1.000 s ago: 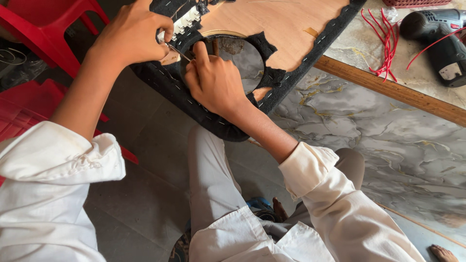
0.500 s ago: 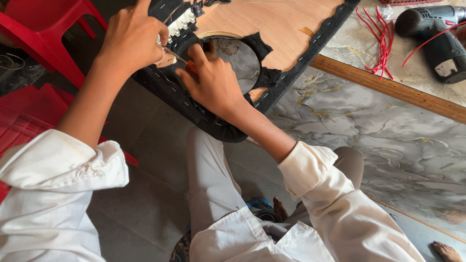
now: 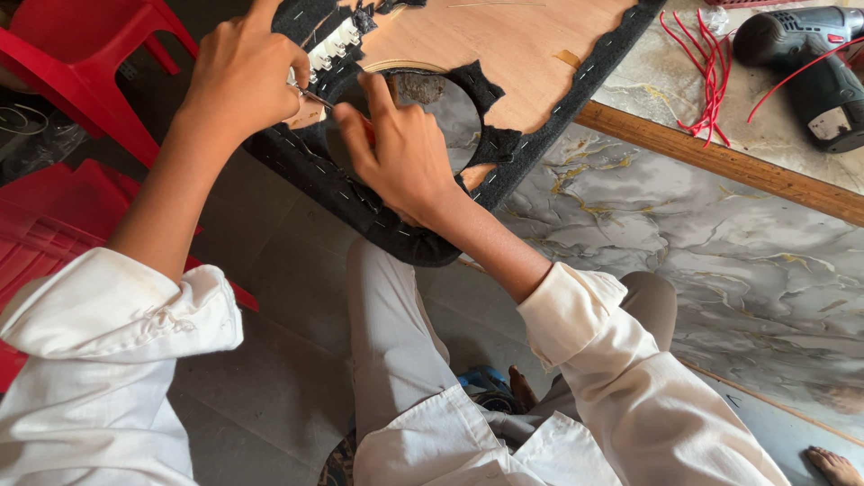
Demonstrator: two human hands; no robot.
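A plywood panel lies upside down, its edge wrapped in black fabric fixed with staples, with a round hole lined by black fabric tabs. My left hand grips a thin metal tool at the panel's near edge, by a white strip of staples. My right hand presses on the fabric at the rim of the hole, fingers spread over it. Both sleeves are white and rolled up.
A dark power drill and red wires lie on the marble-patterned tabletop at the top right. A wooden strip runs along it. Red plastic chairs stand at the left. A bare foot shows at the bottom right.
Both hands shifted slightly along the hole's rim; the view moved a little. The left hand keeps the thin tool at the fabric edge.
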